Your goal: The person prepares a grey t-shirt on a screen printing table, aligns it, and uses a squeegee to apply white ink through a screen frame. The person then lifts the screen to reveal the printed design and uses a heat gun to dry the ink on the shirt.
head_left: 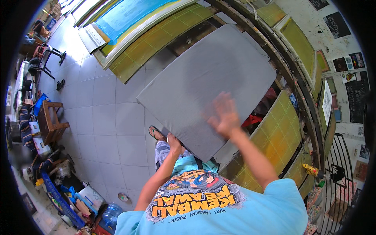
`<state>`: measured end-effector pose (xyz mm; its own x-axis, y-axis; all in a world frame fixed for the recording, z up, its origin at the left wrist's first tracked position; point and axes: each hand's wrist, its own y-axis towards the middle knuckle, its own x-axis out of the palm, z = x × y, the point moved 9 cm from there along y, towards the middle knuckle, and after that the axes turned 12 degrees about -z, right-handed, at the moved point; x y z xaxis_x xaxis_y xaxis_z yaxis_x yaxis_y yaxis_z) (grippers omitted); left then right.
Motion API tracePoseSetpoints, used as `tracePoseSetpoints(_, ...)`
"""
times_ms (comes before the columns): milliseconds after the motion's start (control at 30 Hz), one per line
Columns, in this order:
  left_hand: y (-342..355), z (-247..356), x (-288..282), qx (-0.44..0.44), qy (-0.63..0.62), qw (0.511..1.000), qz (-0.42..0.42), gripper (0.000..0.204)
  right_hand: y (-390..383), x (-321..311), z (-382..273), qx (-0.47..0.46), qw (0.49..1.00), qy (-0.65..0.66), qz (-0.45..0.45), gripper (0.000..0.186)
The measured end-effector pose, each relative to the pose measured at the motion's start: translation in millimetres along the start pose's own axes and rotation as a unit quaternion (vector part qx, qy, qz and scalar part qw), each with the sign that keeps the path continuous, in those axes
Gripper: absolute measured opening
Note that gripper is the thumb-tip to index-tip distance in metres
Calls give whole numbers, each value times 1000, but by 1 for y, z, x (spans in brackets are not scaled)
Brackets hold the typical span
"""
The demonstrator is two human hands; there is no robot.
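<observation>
Seen from above, one person in a turquoise shirt (270, 203) has two bare hands at one large grey cloth-covered board (188, 94), which lies slantwise in the middle of the view, its near end close to the person's waist. The left hand (173, 144) is at the near left edge of the board, its fingers bent there; whether they pinch the edge or only rest against it, I cannot tell. The right hand (225, 115) is over the board's near right part, blurred, with its fingers spread and nothing held; I cannot tell whether the palm touches the cloth. One foot in a dark flip-flop (153, 132) shows just beyond the left hand, on grey floor tiles (96, 121). Beyond the board's far left side is one frame with a bright blue surface (131, 19), and a yellow-green panel (162, 43) just below it; a second yellow-green panel (270, 131) slopes along the right. To the left stand one wooden stool (50, 121) and one black chair (49, 58); one large blue water bottle (112, 214) is at the lower left.
</observation>
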<state>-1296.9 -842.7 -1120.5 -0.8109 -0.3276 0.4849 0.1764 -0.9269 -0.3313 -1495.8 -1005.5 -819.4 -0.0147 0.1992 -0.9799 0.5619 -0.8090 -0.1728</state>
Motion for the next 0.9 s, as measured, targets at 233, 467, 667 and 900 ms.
tracePoseSetpoints(233, 10, -33, -12, 31, -19, 999, 26, 29, 90, -21, 175, 306, 943, -25, 126, 90)
tracePoseSetpoints(467, -1, 44, 20, 23, 221, 975, 15, 30, 107, -18, -98, -279, 955, 94, -15, 89)
tracePoseSetpoints(667, -56, 172, -15, -75, 286, 952, 84, 63, 218, -55, 249, 248, 964, 15, 96, 75)
tracePoseSetpoints(900, -214, 188, -269, -128, 174, 892, 397, 61, 230, -42, 114, 163, 981, -12, 105, 83)
